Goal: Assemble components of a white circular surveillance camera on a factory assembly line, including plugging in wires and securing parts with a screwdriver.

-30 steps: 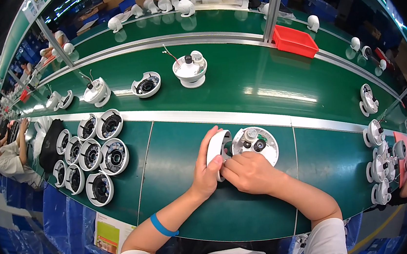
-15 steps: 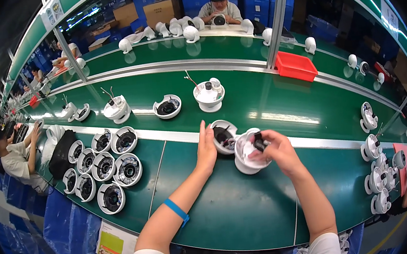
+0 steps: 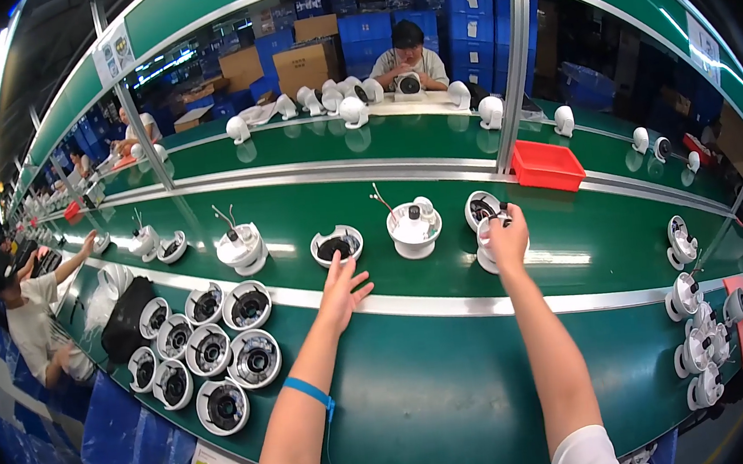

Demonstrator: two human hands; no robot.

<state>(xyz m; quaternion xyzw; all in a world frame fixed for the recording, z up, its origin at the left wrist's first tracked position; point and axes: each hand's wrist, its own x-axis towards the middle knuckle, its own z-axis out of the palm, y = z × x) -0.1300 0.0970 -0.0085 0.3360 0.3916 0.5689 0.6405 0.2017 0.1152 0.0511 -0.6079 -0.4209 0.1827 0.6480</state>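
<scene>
My right hand (image 3: 506, 235) is stretched out over the green conveyor belt (image 3: 604, 236) and closed on a white dome camera body (image 3: 485, 257) standing on it. A white housing ring with a dark inside (image 3: 479, 207) lies just behind that. My left hand (image 3: 343, 288), with a blue band on its wrist, hovers open with fingers spread at the steel strip edging the belt. It holds nothing and is nearest to a shallow white dome base with a dark centre (image 3: 337, 246). A taller white camera unit with wires (image 3: 414, 226) stands between the two hands.
Several white dome housings (image 3: 213, 350) are stacked on the near bench at left beside a black bag (image 3: 127, 316). More white cameras (image 3: 691, 300) line the right edge. A red tray (image 3: 547, 166) sits on the belt. One person works across the line (image 3: 408, 54) and another at left (image 3: 30, 310).
Both arms have reached forward from the near bench to the belt. The right hand carried the white camera body there. The left hand has come off the housing and opened.
</scene>
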